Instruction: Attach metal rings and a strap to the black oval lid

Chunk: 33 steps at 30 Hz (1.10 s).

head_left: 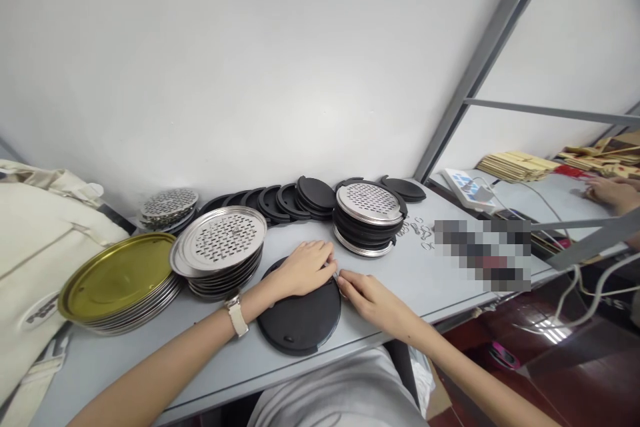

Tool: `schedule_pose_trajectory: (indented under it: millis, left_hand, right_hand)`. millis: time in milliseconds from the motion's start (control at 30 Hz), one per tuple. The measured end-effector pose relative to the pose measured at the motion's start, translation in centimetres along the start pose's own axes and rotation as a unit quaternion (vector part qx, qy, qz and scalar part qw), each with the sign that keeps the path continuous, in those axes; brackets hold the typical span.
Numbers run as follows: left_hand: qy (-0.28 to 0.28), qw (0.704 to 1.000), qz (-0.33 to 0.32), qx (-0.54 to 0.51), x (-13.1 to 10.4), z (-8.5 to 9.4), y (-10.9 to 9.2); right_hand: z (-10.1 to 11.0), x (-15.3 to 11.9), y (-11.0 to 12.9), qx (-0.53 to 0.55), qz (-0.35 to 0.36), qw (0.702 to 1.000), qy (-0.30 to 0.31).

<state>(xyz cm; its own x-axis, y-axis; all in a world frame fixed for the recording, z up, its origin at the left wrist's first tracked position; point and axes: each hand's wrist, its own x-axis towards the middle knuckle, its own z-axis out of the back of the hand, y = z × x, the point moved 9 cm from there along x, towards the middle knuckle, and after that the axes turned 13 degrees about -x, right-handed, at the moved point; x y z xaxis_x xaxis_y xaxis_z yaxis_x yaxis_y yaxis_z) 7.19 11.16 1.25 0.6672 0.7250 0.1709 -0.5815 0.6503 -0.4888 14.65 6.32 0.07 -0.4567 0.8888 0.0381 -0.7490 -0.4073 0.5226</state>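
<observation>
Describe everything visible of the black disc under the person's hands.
The black disc is round, matte and plastic-looking, with a small mark toward its near edge. It lies flat on the grey table, close to the front. The left hand rests over its far part; the right hand has fingertips by its far right rim, contact unclear.

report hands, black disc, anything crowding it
Left hand over black disc, right hand at its edge. Disc flat on tabletop. Perforated-plate stack close left.

I record my left forearm (185, 350) and right forearm (465, 367) extended from the near side. Left hand (304, 270): palm down, fingers (315, 248) bent. Right hand (367, 295): angled leftward, fingertips close to the left's; grip unverified.
</observation>
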Motion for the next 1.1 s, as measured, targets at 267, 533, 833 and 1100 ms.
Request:
schedule_pose_trajectory:
  millis: [267, 533, 833, 1100]
  left_hand:
    - [-0.003, 1.0, 0.0, 0.005, -0.02, -0.06, -0.02]
    - [0.007, 1.0, -0.007, 0.021, -0.02, -0.26, 0.01]
    - [0.01, 1.0, -0.001, 0.025, 0.05, -0.31, -0.02]
    - [0.009, 1.0, 0.013, 0.01, -0.02, 0.09, -0.14]
  right_hand:
    - [-0.31, -0.45, 0.17, -0.097, -0.007, 0.992, -0.084]
    - [-0.44, -0.5, -0.04, -0.103, 0.006, 0.991, -0.09]
    - [-0.05, -0.3, -0.16, -0.031, 0.003, 0.997, -0.075]
    - [-0.11, -0.41, -0.02, -0.01, -0.011, 0.997, -0.076]
